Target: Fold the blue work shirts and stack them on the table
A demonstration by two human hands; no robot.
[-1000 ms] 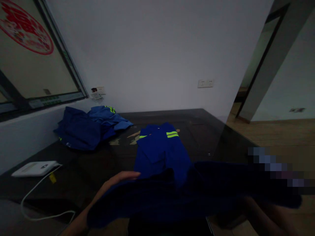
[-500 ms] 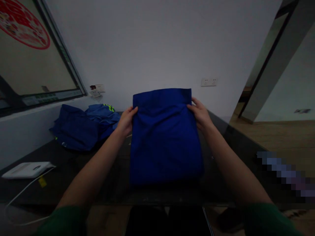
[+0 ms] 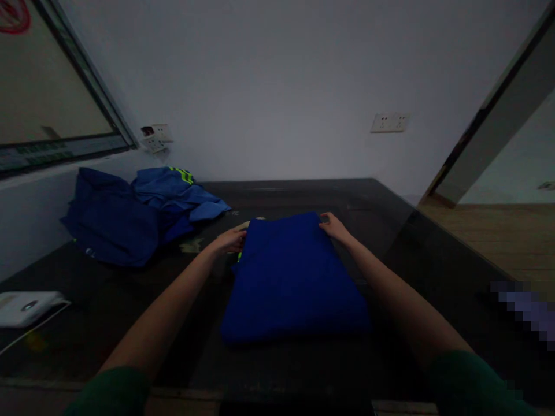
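A folded blue garment [image 3: 295, 277] lies flat before me on the dark table, its far edge narrower in view. A bit of yellow-green and pale material peeks out beside its far left corner. My left hand [image 3: 232, 240] has its fingers curled at the garment's far left edge, partly hidden by the cloth. At the far right corner, my right hand [image 3: 333, 225] pinches the edge between thumb and fingers.
Crumpled blue clothes [image 3: 117, 222] with yellow-green stripes are heaped at the back left of the black table [image 3: 303, 193]. A white device [image 3: 30, 306] with a cable sits at the left edge. Wall sockets [image 3: 389, 122] are behind. A blurred-out object [image 3: 526, 312] lies far right.
The blue garment, held up tilted before, now rests lower and flatter on the table. Both hands came down with it, staying at its far corners. My view has shifted.
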